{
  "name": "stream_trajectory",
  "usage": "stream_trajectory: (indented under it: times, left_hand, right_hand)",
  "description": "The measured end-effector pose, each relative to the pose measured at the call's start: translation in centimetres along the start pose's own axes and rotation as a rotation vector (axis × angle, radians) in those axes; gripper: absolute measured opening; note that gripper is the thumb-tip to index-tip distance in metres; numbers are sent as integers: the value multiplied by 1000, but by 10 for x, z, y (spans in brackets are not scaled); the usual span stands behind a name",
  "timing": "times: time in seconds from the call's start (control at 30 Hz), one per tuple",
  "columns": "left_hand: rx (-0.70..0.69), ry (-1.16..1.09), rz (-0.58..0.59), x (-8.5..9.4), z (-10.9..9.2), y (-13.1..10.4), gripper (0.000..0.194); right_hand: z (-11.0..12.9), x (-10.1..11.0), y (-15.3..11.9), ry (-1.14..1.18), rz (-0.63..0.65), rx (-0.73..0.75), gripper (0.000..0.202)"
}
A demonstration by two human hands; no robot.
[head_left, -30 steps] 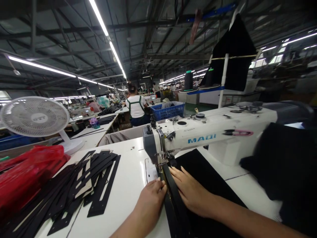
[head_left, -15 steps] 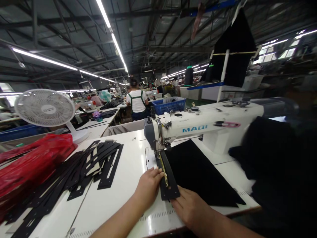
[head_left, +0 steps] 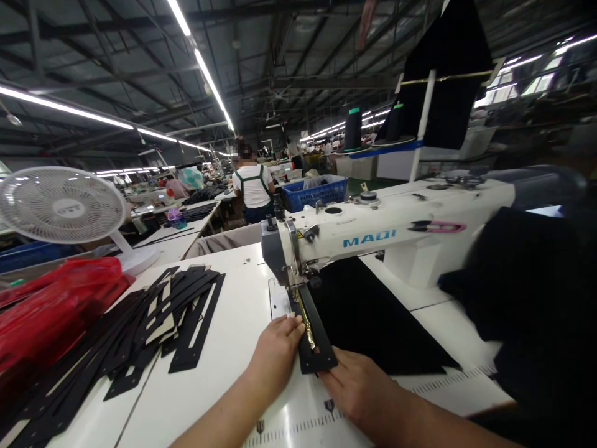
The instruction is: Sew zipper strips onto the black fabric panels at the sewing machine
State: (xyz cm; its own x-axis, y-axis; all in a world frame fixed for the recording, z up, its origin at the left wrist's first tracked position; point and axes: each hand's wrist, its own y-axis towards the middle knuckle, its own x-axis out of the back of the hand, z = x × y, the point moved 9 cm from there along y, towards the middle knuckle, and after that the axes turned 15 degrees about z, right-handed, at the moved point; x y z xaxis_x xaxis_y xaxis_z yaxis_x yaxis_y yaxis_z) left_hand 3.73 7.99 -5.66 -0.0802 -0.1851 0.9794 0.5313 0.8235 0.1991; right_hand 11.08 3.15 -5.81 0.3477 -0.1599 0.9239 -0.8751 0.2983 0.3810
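Note:
A black slotted strip (head_left: 323,350) with a gold-toothed zipper (head_left: 308,328) showing in its slot lies under the presser foot of a white sewing machine (head_left: 326,239). My left hand (head_left: 275,348) rests on the strip's left edge, fingers pressed together beside the zipper. At the near right corner my right hand (head_left: 357,386) grips the strip's end, with some fingertips hidden beneath it. A large piece of black fabric (head_left: 373,317) spreads to the right of the strip, under the machine's arm.
Loose black slotted strips (head_left: 196,339) lie piled on the left of the white table, beside a red plastic bag (head_left: 65,298) and a white fan (head_left: 65,205). Pink-handled thread snips (head_left: 438,226) sit on the machine. Beyond are a blue basket (head_left: 317,196) and a person (head_left: 254,186).
The head view has shifted slightly, so the fan, pile and table sit further left. Both hands keep their hold, and the strip stays under the presser foot.

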Motion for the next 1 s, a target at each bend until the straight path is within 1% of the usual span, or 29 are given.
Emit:
stream_trajectory:
  times: [0.17, 0.27, 0.33, 0.43, 0.57, 0.63, 0.67, 0.77, 0.8, 0.83, 0.9, 0.97, 1.0]
  left_hand:
    - [-17, -45, -18, 2, 10, 12, 21]
    - [23, -90, 6, -1, 19, 18, 18]
    - [57, -119, 25, -6, 26, 21, 19]
    - [64, -139, 13, -10, 34, 24, 22]
    - [83, -201, 3, -12, 40, 25, 23]
    - [112, -255, -15, -7, 39, 21, 24]
    - [144, -273, -32, -3, 38, 17, 24]
    - [307, -263, -55, 8, 36, 1, 14]
    - [357, -252, -43, 10, 34, -4, 11]
    - [384, -251, -31, 11, 31, -9, 12]
    - [360, -292, -38, 15, 22, -16, 17]
    - [254, -357, -76, 20, 11, -17, 14]
    - [191, -377, -80, 21, 6, -17, 17]
  right_hand:
    - [-15, -1, 10, 25, -4, -1, 26]
    - [-22, -7, 15, -3, 1, 11, 25]
    - [-28, -14, 18, -8, 25, 10, 25]
    - [-36, -20, 23, 20, 55, -7, 24]
    - [-43, -16, 24, 85, 50, -53, 23]
    - [-49, -12, 25, 164, 55, -111, 20]
    - [-55, -10, 25, 196, 58, -162, 17]
    - [-79, -8, 31, 203, 79, -368, 6]
    - [-87, -9, 36, 214, 102, -414, 6]
    - [-93, -12, 41, 245, 131, -435, 5]
    - [-102, -19, 52, 333, 178, -417, 5]
    - [-107, -22, 59, 400, 183, -382, 11]
    - [-109, -22, 60, 418, 172, -379, 12]
